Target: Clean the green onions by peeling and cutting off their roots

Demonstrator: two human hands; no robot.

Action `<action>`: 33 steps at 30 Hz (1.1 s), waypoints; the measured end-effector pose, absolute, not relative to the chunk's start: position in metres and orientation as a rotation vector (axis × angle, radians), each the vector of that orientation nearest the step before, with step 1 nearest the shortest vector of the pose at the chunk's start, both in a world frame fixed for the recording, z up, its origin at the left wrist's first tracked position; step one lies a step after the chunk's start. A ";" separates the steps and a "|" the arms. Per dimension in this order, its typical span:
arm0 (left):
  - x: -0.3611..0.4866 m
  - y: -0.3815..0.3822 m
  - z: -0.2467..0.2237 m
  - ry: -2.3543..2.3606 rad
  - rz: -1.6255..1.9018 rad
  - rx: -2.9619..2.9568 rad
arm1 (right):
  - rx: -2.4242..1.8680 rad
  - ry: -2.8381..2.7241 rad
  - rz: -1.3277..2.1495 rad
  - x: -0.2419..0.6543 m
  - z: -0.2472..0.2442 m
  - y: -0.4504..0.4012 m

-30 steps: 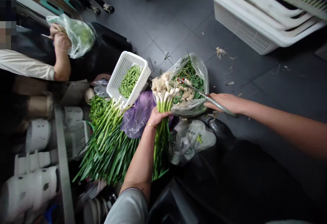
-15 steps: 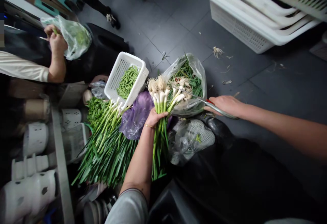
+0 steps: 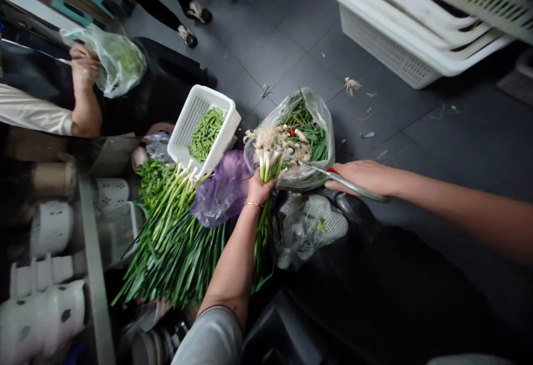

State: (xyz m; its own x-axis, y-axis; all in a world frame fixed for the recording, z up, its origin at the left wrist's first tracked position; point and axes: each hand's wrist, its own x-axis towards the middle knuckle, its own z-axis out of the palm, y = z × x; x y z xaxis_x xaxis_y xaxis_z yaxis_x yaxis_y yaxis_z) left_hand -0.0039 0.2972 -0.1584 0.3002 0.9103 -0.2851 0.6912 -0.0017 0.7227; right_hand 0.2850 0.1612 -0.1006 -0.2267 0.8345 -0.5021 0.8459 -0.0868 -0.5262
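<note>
My left hand is wrapped round a bunch of green onions, white bulbs and roots upward, leaves hanging below. My right hand grips metal scissors, whose blades point left toward the bulbs. Under the blades a clear plastic bag holds cut roots and green scraps. To the left of my left hand lie a purple bag and a large pile of green onions. A white basket holds green beans.
Stacked white crates stand at the upper right. At the left, another person's hand holds a plastic bag. A person's legs and shoes show at the top. A metal bar runs along the lower left.
The bunch in my left hand is gathered closer together, its splayed bulbs no longer sticking out right. Both of the standing person's shoes now show. The other person's hand has shifted slightly.
</note>
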 end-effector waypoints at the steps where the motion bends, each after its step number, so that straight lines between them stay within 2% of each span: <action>1: -0.001 0.295 -0.158 1.452 0.322 1.764 | 1.933 2.081 -1.200 0.280 -0.099 0.163; 12: 0.015 0.276 -0.159 1.419 0.044 1.927 | 2.001 2.043 -1.091 0.258 -0.134 0.192; 17: 0.017 0.277 -0.162 1.438 -0.181 2.099 | 2.047 1.991 -1.196 0.263 -0.147 0.176; 20: 0.018 0.275 -0.161 1.485 -0.210 2.143 | 2.190 1.869 -1.418 0.265 -0.147 0.169; 24: 0.012 0.276 -0.154 1.604 -0.229 2.168 | 2.428 1.352 -1.972 0.285 -0.143 0.164; 28: 0.011 0.281 -0.139 1.649 -0.191 2.127 | 2.353 1.486 -2.078 0.287 -0.147 0.166; 33: 0.044 0.266 -0.119 1.850 -0.203 2.220 | 2.762 1.754 -2.400 0.204 -0.151 0.211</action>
